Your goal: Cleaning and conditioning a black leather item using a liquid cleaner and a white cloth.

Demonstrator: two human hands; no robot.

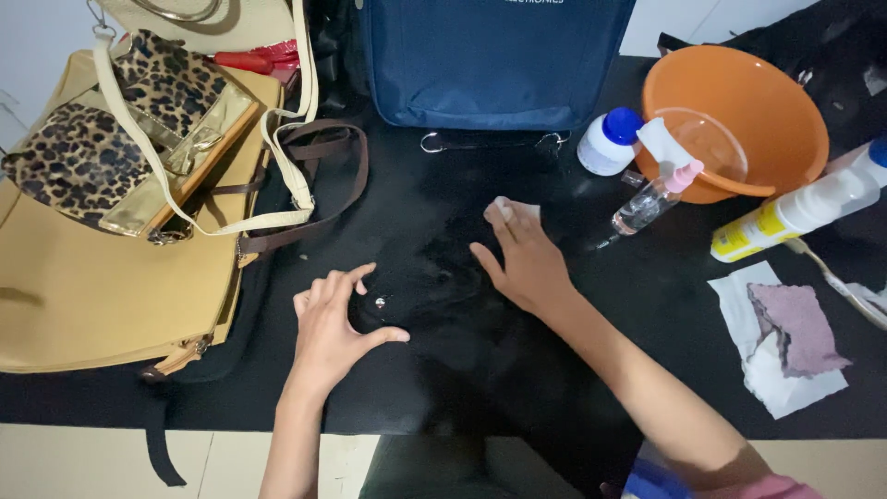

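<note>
A black bag (434, 286) with a small silver snap lies flat on the black table top in front of me. My left hand (333, 323) rests on it with fingers spread, thumb and forefinger framing the snap (380, 302). My right hand (522, 259) presses a small white pad (517, 209) onto the bag's far side under its fingertips.
A tan bag (83, 296) with a leopard-print purse (120, 129) lies left. A blue bag (494, 60) stands behind. An orange basin (776, 111), a white blue-capped bottle (610, 140), a small spray bottle (658, 189), a white squeeze bottle (804, 208) and cloths (795, 333) are at right.
</note>
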